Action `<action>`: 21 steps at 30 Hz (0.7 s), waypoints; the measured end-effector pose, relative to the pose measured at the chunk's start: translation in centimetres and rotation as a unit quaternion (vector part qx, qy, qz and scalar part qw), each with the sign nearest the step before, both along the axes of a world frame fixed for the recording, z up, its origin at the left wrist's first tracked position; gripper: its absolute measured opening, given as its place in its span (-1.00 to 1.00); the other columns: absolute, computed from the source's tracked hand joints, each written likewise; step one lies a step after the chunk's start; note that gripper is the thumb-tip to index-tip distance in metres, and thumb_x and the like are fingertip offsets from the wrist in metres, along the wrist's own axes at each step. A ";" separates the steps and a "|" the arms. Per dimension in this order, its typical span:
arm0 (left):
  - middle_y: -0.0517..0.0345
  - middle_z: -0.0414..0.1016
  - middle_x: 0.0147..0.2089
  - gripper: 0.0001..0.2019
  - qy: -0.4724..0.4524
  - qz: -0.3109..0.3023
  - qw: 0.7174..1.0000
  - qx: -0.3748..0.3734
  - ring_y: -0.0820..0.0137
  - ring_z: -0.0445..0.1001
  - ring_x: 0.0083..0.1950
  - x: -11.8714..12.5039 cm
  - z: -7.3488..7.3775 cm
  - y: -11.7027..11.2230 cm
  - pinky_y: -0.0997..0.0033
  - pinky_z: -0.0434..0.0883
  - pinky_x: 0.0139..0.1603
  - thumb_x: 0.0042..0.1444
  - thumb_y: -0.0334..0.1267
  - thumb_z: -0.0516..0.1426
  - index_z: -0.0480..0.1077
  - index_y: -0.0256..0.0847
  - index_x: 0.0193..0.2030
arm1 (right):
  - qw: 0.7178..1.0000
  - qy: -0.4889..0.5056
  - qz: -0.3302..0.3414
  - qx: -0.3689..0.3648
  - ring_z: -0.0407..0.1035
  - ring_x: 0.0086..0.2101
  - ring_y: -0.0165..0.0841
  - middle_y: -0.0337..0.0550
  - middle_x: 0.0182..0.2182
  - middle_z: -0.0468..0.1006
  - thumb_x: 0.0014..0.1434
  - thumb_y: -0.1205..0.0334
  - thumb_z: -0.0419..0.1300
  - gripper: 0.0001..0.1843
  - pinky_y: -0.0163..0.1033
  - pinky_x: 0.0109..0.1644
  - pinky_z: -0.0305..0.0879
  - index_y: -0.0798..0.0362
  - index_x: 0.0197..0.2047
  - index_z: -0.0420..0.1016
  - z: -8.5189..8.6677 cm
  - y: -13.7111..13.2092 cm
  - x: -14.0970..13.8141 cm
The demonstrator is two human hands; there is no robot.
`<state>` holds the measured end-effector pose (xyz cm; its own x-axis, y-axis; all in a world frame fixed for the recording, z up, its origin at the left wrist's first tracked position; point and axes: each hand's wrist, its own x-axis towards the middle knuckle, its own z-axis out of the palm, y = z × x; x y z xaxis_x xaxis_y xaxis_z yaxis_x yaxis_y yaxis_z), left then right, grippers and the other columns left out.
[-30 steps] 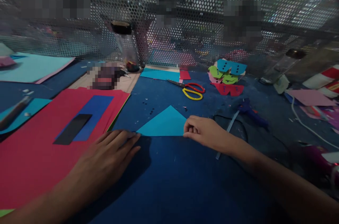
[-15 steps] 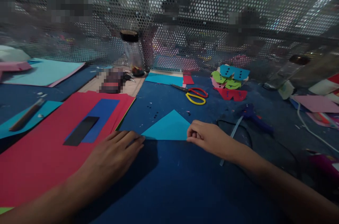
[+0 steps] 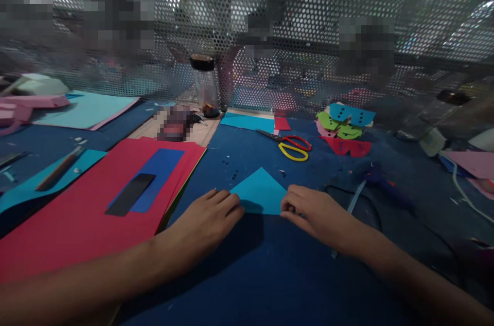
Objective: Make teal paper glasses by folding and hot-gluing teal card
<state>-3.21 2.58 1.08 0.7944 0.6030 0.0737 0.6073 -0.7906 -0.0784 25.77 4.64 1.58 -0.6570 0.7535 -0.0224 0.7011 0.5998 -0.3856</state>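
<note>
A light blue paper triangle [image 3: 259, 191] lies flat on the dark blue table cover [image 3: 262, 274]. My left hand [image 3: 203, 225] rests palm down with its fingertips on the triangle's lower left corner, fingers stretched out. My right hand [image 3: 311, 211] is curled, with fingers pinched together on the triangle's lower right corner. Both forearms reach in from the bottom of the view.
A stack of red sheets [image 3: 77, 213] with a blue and a black strip lies left. Red and yellow scissors [image 3: 289, 145] lie behind the triangle. Cut paper shapes [image 3: 345, 128] sit back right, a glue gun [image 3: 380, 182] right, a jar [image 3: 206, 87] by the perforated metal wall.
My left hand has slid right along the triangle's lower edge, closing the gap to my right hand. The view has shifted slightly.
</note>
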 end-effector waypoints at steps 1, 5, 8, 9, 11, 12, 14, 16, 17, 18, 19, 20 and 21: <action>0.01 0.52 -0.10 -0.78 -0.011 0.001 1.000 -0.002 0.20 0.47 -0.15 -0.1 -0.2 0.1 0.18 0.45 -0.14 0.32 -0.52 0.08 0.44 -0.25 0.02 | 1.000 0.000 0.004 0.006 0.42 -0.26 -0.34 -0.18 -0.22 0.52 0.39 0.29 0.20 -0.94 -0.24 -0.22 0.26 0.00 -0.17 0.50 -0.1 0.0 0.0; 0.03 0.49 -0.11 -0.79 -0.039 -0.004 0.999 -0.003 0.22 0.45 -0.16 -0.5 -0.7 0.4 0.21 0.45 -0.15 0.34 -0.51 0.05 0.41 -0.23 0.02 | 0.999 -0.013 0.024 0.040 0.42 -0.26 -0.33 -0.16 -0.21 0.53 0.39 0.29 0.20 -0.95 -0.21 -0.21 0.25 0.00 -0.17 0.49 -0.5 0.1 0.0; 0.02 0.49 -0.13 -0.80 -0.050 -0.016 0.999 0.001 0.25 0.43 -0.19 -0.6 -0.8 0.4 0.23 0.45 -0.17 0.38 -0.50 0.02 0.41 -0.25 0.00 | 0.995 -0.038 0.047 0.082 0.41 -0.26 -0.30 -0.14 -0.22 0.53 0.39 0.29 0.19 -0.93 -0.18 -0.21 0.23 0.03 -0.18 0.48 -0.4 0.0 -0.1; 0.02 0.49 -0.13 -0.81 -0.052 -0.016 0.998 0.004 0.25 0.43 -0.19 -0.6 -0.8 0.5 0.24 0.44 -0.18 0.39 -0.49 0.01 0.42 -0.26 -0.02 | 0.993 -0.048 0.055 0.093 0.40 -0.25 -0.28 -0.13 -0.23 0.53 0.40 0.30 0.18 -0.92 -0.17 -0.21 0.22 0.04 -0.18 0.48 -0.3 0.0 -0.2; 0.02 0.49 -0.15 -0.81 -0.057 -0.014 0.998 0.007 0.26 0.43 -0.20 -0.5 -1.0 0.6 0.25 0.43 -0.19 0.41 -0.46 0.00 0.43 -0.26 -0.06 | 0.990 -0.067 0.071 0.104 0.40 -0.24 -0.26 -0.11 -0.22 0.54 0.41 0.30 0.16 -0.91 -0.16 -0.20 0.21 0.06 -0.18 0.48 -0.1 -0.1 -0.3; 0.03 0.49 -0.17 -0.81 -0.062 -0.012 0.998 0.006 0.27 0.43 -0.21 -0.5 -1.1 0.6 0.25 0.43 -0.20 0.42 -0.45 0.00 0.44 -0.26 -0.09 | 0.989 -0.074 0.073 0.104 0.40 -0.23 -0.26 -0.10 -0.22 0.54 0.41 0.30 0.16 -0.91 -0.16 -0.20 0.21 0.07 -0.18 0.48 0.0 -0.1 -0.4; 0.04 0.50 -0.20 -0.80 -0.071 -0.013 0.997 0.008 0.28 0.43 -0.23 -0.4 -1.2 0.7 0.25 0.42 -0.20 0.43 -0.43 0.00 0.45 -0.25 -0.14 | 0.989 -0.080 0.077 0.103 0.41 -0.23 -0.26 -0.09 -0.22 0.54 0.41 0.30 0.16 -0.90 -0.17 -0.20 0.22 0.08 -0.17 0.48 0.2 -0.1 -0.4; 0.06 0.50 -0.22 -0.80 -0.079 -0.013 0.997 0.016 0.28 0.43 -0.24 -0.4 -1.3 0.8 0.24 0.42 -0.20 0.43 -0.40 0.01 0.46 -0.25 -0.18 | 0.988 -0.079 0.079 0.103 0.40 -0.23 -0.27 -0.09 -0.22 0.54 0.42 0.29 0.14 -0.88 -0.17 -0.19 0.22 0.08 -0.18 0.48 0.4 0.0 -0.4; 0.07 0.50 -0.24 -0.79 -0.084 -0.016 0.996 0.021 0.28 0.43 -0.24 -0.4 -1.3 0.9 0.23 0.41 -0.21 0.43 -0.39 0.02 0.46 -0.24 -0.19 | 0.989 -0.075 0.079 0.100 0.40 -0.23 -0.27 -0.09 -0.22 0.54 0.42 0.29 0.14 -0.87 -0.17 -0.18 0.23 0.08 -0.18 0.48 0.4 0.0 -0.4; 0.08 0.50 -0.24 -0.79 -0.086 -0.016 0.996 0.022 0.28 0.43 -0.24 -0.4 -1.2 0.9 0.23 0.41 -0.20 0.43 -0.39 0.02 0.46 -0.24 -0.19 | 0.990 -0.070 0.081 0.093 0.40 -0.23 -0.28 -0.10 -0.22 0.54 0.42 0.29 0.14 -0.87 -0.18 -0.18 0.23 0.08 -0.19 0.49 0.5 0.0 -0.4; 0.09 0.51 -0.24 -0.80 -0.088 -0.015 0.996 0.017 0.28 0.43 -0.22 -0.4 -1.2 0.9 0.23 0.41 -0.18 0.44 -0.38 0.03 0.45 -0.23 -0.19 | 0.991 -0.063 0.081 0.084 0.40 -0.23 -0.29 -0.11 -0.23 0.54 0.41 0.30 0.15 -0.88 -0.18 -0.18 0.24 0.08 -0.19 0.49 0.6 0.0 -0.4; 0.10 0.51 -0.24 -0.80 -0.089 -0.011 0.996 0.011 0.28 0.44 -0.21 -0.4 -1.1 0.9 0.23 0.41 -0.17 0.44 -0.38 0.03 0.45 -0.23 -0.19 | 0.992 -0.058 0.081 0.076 0.40 -0.23 -0.30 -0.12 -0.23 0.54 0.41 0.31 0.16 -0.89 -0.19 -0.18 0.24 0.08 -0.19 0.49 0.8 0.0 -0.4; 0.10 0.51 -0.23 -0.80 -0.090 -0.006 0.996 0.001 0.29 0.44 -0.20 -0.4 -1.1 0.8 0.22 0.41 -0.15 0.45 -0.38 0.03 0.45 -0.23 -0.18 | 0.993 -0.053 0.080 0.066 0.40 -0.23 -0.31 -0.13 -0.23 0.54 0.39 0.33 0.17 -0.90 -0.20 -0.18 0.25 0.08 -0.19 0.50 1.0 -0.1 -0.4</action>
<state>-3.61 3.41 0.02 0.7750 0.5936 0.2169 0.6025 -0.7975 0.0297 25.37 4.58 2.57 -0.7678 0.6406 -0.0056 0.6250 0.7472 -0.2258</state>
